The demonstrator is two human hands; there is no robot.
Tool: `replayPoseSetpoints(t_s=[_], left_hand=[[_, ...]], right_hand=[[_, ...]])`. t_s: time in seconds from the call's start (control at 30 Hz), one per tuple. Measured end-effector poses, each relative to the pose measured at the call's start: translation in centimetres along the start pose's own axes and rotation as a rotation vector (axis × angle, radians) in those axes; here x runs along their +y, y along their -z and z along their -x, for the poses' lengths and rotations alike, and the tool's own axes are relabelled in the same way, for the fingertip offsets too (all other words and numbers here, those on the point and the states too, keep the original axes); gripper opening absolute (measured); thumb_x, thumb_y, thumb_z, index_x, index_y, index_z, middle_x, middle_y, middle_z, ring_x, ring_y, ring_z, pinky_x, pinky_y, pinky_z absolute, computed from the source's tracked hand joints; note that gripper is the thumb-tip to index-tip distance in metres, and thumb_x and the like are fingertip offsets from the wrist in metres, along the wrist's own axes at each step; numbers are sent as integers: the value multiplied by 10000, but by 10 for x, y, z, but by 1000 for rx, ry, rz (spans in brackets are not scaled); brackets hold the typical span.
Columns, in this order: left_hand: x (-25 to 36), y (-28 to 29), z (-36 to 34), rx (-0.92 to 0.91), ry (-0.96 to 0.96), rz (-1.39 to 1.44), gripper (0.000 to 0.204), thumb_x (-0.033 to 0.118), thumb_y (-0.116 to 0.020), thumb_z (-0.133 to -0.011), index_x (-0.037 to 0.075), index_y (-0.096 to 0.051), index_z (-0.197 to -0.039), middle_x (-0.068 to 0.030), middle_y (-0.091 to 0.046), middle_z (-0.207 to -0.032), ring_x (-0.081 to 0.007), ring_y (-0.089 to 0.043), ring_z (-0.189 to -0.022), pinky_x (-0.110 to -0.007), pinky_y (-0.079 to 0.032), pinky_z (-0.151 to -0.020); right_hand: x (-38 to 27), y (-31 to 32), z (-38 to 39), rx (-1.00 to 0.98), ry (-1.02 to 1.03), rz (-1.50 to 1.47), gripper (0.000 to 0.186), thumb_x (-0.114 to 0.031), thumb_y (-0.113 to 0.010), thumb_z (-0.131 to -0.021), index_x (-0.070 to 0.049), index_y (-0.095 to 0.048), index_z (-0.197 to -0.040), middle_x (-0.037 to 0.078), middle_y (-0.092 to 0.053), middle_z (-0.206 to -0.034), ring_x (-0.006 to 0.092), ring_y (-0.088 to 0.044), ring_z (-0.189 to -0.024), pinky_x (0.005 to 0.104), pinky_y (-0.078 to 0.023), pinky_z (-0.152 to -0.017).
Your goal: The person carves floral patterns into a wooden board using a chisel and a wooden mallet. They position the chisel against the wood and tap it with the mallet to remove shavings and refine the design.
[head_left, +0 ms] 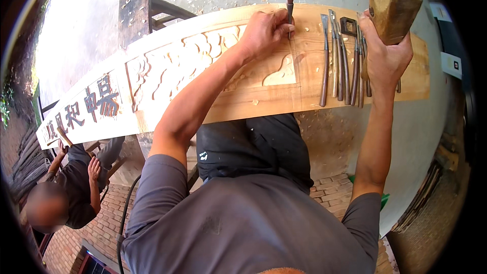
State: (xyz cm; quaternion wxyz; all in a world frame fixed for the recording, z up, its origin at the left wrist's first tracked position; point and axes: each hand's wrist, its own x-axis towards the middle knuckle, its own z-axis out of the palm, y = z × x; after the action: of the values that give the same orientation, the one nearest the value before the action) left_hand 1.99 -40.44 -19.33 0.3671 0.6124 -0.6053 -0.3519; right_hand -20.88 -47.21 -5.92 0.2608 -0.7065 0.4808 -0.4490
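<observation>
My left hand [265, 31] grips a chisel [290, 5] upright, its blade end down at the far right part of the carved panel. That panel is cut into a long pale wooden board [274, 99] and shows curling, wave-like relief [195, 53]. Raised over the board's right part, my right hand [388, 58] is closed round a wooden mallet [395, 7] with a blocky head. Between my hands a row of several carving chisels [340, 66] lies on the board, and a small dark square frame-like piece [348, 26] is among them. My right hand hides some of their ends.
Another person [71, 187] sits at the board's left end, near dark carved or painted characters [101, 99]. A dark wooden bench [136, 2] stands beyond the board. Wood chips [255, 102] are scattered about. A black cable [124, 213] hangs at lower left over the brick floor [114, 200].
</observation>
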Motion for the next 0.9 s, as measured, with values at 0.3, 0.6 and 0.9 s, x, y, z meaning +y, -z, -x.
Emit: replayPoseSetpoints(t_s=[0.3, 0.6, 0.9], left_hand=[[-3, -3, 1, 18, -32, -188, 96, 65, -720, -1039, 47, -731, -1133, -159, -829, -963, -363, -818, -875, -458, -625, -784], [-9, -7, -1, 77, -86, 99, 91, 119, -752, -1034, 40, -709, -1042, -170, -757, -816, -382, -713, -713, -466, -557, -691], [-2, -5, 3, 45, -36, -12, 88, 88, -747, -1048, 40, -761, -1120, -157, -821, -940, -289, -795, -817, -402, -596, -741]], right_hand=[[20, 2, 5, -188, 323, 578, 741, -96, -889, -887, -270, -655, -1569, 98, -817, -1317, 346, -805, -1119, 420, -634, -934], [10, 1, 5, -111, -26, 34, 340, -97, -865, -949, 7, -766, -1257, 74, -847, -1130, 146, -781, -980, 320, -604, -933], [22, 5, 12, -296, 264, 690, 774, -75, -894, -889, -280, -642, -1591, 72, -817, -1295, 311, -803, -1097, 416, -636, -928]])
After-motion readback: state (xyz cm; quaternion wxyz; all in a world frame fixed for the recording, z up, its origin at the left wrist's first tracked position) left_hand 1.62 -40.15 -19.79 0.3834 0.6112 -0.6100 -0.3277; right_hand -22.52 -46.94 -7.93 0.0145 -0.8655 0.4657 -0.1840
